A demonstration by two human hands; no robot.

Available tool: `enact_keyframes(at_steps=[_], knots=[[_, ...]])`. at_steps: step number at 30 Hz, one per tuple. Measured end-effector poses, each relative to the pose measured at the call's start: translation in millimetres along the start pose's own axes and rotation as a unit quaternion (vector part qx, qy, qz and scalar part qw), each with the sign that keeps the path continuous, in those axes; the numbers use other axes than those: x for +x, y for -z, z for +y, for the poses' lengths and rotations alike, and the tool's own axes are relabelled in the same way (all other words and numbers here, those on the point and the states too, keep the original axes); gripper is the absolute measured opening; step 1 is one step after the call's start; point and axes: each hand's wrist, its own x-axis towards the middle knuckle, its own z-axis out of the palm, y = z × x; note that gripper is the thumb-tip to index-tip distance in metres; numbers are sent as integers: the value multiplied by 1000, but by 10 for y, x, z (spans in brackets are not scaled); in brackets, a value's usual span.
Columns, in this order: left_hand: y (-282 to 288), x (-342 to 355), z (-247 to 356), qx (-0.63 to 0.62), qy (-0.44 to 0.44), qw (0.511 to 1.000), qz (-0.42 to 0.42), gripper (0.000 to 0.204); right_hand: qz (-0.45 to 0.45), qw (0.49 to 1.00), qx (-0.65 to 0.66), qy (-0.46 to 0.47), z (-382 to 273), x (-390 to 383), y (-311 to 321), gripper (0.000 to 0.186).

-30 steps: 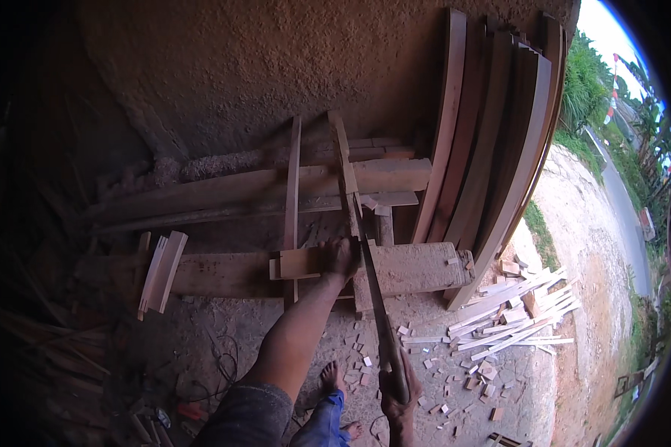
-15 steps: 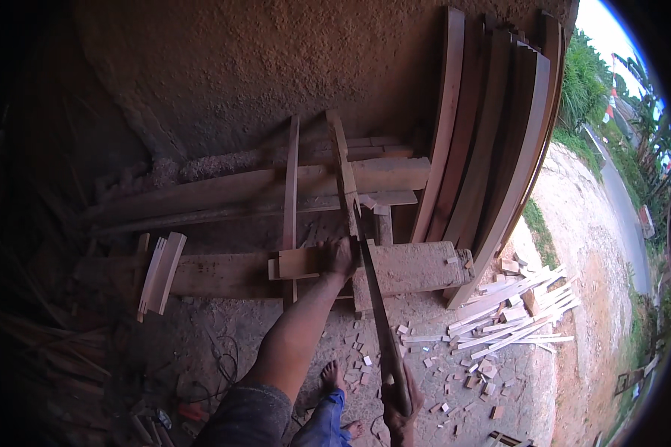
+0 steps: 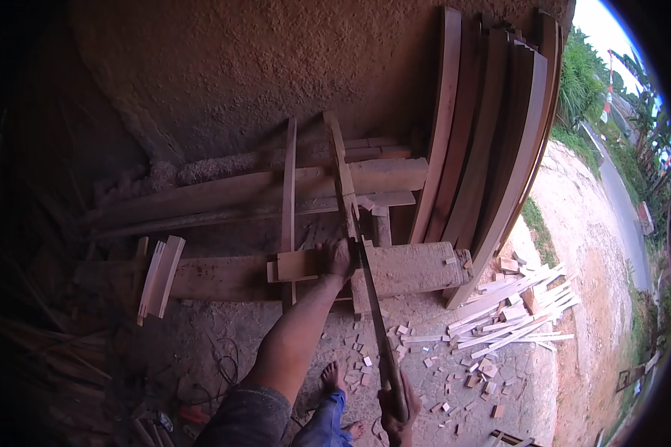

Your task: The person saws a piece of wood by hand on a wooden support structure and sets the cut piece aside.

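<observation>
My left hand [image 3: 339,257] is closed over a short pale-brown wood piece [image 3: 298,265] lying across the thick beam of a rough bench [image 3: 209,276]. Just right of those fingers, a long hand saw [image 3: 376,313] runs away from me along an upright-looking narrow board [image 3: 343,171] that crosses the bench. My right hand [image 3: 399,410] grips the saw's handle low in the view. Where the blade meets the wood is partly hidden by my left hand. A second narrow batten [image 3: 288,179] lies across the beams to the left.
Long boards [image 3: 484,141] lean on the rough wall at right. Offcuts [image 3: 522,320] and small blocks litter the floor around my bare feet [image 3: 330,376]. Short grooved pieces [image 3: 164,276] rest on the bench's left end; cables [image 3: 224,357] lie below. A road [image 3: 619,186] runs outside.
The saw and my right hand have shifted slightly along the cutting line. My left hand stays on the wood piece, and the whole view has drifted only a little.
</observation>
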Motion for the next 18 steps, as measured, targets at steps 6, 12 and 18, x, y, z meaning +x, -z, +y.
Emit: enact_keyframes(at_steps=[6, 12, 18], knots=[[-142, -28, -195, 24, -16, 998, 58, 17, -15, 999, 36, -29, 217, -543, 138, 56], [59, -12, 71, 31, -10, 999, 1, 18, -19, 997, 77, -14, -84, 926, -468, 54], [-78, -4, -11, -11, 13, 999, 46, 19, -113, 960, -231, -108, 472, -1213, 364, 41]])
